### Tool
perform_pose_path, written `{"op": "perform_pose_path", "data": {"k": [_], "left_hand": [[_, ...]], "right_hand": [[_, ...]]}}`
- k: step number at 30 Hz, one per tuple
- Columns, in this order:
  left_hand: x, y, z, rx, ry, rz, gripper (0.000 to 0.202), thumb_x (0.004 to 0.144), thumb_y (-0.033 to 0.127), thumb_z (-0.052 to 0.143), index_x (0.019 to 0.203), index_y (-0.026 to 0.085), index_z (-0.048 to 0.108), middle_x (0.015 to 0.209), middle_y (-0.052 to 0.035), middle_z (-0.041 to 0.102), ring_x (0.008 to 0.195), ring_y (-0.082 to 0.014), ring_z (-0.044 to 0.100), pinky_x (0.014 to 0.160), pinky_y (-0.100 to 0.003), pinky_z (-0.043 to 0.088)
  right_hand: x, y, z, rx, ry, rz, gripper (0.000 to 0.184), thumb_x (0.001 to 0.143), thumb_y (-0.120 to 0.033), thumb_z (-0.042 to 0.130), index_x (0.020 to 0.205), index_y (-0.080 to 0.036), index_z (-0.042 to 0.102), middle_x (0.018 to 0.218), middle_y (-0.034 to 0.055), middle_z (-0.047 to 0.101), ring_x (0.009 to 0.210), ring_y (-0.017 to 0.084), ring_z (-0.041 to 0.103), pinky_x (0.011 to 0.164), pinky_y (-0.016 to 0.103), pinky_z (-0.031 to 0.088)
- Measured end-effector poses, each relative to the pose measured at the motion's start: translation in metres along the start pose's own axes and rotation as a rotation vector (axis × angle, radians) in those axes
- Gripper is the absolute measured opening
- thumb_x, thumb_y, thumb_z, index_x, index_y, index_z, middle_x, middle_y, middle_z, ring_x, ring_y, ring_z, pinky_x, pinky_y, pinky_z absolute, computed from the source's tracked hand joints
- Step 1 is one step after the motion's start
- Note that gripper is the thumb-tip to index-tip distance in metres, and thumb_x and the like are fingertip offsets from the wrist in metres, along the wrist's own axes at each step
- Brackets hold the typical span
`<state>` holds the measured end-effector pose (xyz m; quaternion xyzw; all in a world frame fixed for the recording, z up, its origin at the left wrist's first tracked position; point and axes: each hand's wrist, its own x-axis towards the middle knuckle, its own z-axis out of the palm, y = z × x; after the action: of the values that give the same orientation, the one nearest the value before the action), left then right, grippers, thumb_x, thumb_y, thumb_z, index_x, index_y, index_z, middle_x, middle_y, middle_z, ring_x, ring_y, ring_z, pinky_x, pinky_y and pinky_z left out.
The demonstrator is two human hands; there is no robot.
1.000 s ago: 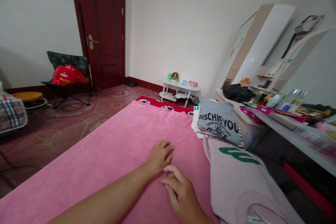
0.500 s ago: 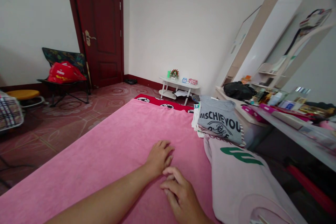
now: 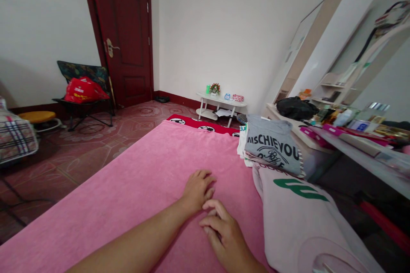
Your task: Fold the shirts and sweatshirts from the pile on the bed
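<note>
My left hand [image 3: 197,191] rests palm down on a pink blanket [image 3: 128,179], its fingers a little bent and spread, with nothing in them. Close to its wrist, my right hand [image 3: 226,234] hovers over or lies on the blanket; I cannot tell which. Its fingers are loosely curled and apart, and no object shows in them. To the right of that hand lies a pale pink shirt [image 3: 294,217] with a green print. Beyond it a folded grey T-shirt [image 3: 272,143] with black lettering tops a small pile of clothes.
A dressing table [image 3: 320,140] crowded with bottles and a black bag [image 3: 296,108] runs along the right. Past the bed stands a low white table [image 3: 221,101]. A folding chair [image 3: 85,70] bearing a red bag [image 3: 85,89] is near the dark red door [image 3: 128,38].
The view has turned slightly left, so the room's things sit a bit further right. Both hands keep nearly the same pose on the bed, and the clothes lie as before.
</note>
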<state>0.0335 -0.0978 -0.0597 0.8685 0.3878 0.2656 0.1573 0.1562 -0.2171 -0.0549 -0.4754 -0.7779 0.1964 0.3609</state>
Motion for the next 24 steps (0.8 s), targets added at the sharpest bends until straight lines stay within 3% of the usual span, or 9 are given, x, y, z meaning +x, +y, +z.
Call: {"op": "perform_pose_path", "data": {"k": [7, 24], "left_hand": [[0.0012, 0.0039, 0.0006, 0.008, 0.014, -0.032, 0.030, 0.083, 0.026, 0.056, 0.113, 0.026, 0.064, 0.123, -0.0050, 0.055, 0.114, -0.0231, 0.045, 0.098, -0.038, 0.037], [0.0016, 0.0051, 0.0017, 0.027, 0.050, -0.034, 0.024, 0.084, 0.025, 0.056, 0.107, 0.026, 0.064, 0.118, -0.0036, 0.057, 0.111, -0.0219, 0.048, 0.094, -0.036, 0.039]], "right_hand": [[0.0076, -0.0026, -0.0029, 0.079, 0.037, 0.013, 0.029, 0.079, -0.002, 0.048, 0.086, -0.023, 0.065, 0.106, 0.0039, 0.053, 0.103, 0.016, 0.053, 0.089, 0.026, 0.044], [0.0104, -0.0027, -0.0050, 0.161, 0.045, 0.040, 0.028, 0.081, -0.001, 0.048, 0.085, -0.022, 0.066, 0.101, 0.0038, 0.053, 0.100, 0.015, 0.053, 0.087, 0.026, 0.043]]}}
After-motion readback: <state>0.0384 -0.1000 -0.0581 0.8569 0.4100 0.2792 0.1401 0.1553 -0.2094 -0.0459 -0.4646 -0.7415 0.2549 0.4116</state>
